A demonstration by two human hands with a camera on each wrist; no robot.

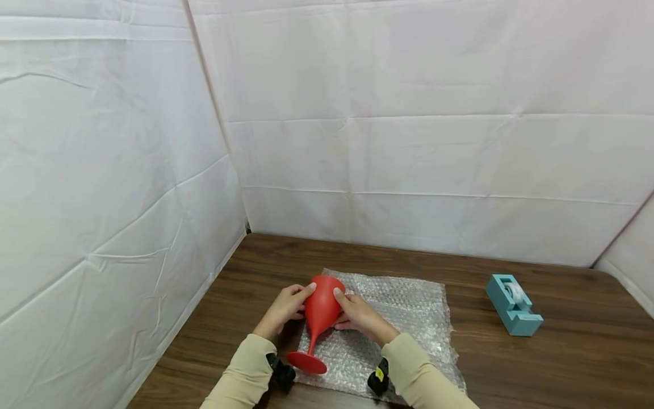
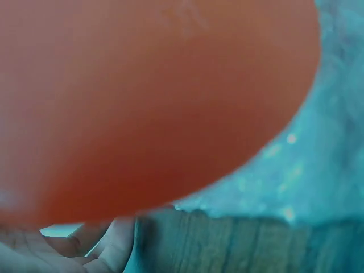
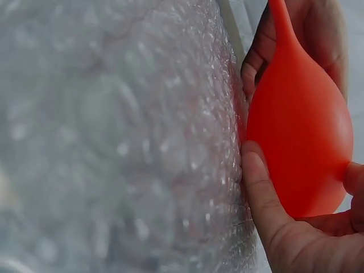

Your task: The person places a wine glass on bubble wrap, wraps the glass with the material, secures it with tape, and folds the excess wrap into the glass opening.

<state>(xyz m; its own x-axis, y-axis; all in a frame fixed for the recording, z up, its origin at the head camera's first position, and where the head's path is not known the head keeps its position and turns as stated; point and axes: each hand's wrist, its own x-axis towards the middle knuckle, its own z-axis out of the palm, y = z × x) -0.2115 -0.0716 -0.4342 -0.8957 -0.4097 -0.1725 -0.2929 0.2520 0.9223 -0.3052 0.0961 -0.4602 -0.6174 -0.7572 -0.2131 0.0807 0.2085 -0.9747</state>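
A red plastic goblet (image 1: 322,304) lies over the left part of a bubble wrap sheet (image 1: 409,309), its bowl pointing away from me and its round foot close to my left wrist. My left hand (image 1: 286,307) holds the bowl from the left, thumb on top. From the right, my right hand (image 1: 360,315) grips the same bowl between thumb and fingers. The right wrist view shows the right fingertips (image 3: 254,162) low on the bowl, next to the wrap. In the left wrist view, the goblet's red foot (image 2: 170,102) hides most of the left hand (image 2: 91,250).
A teal tape dispenser (image 1: 513,307) with a roll of tape stands on the right of the dark wooden table (image 1: 577,341). White cloth walls (image 1: 409,153) border the table at the back and on both sides.
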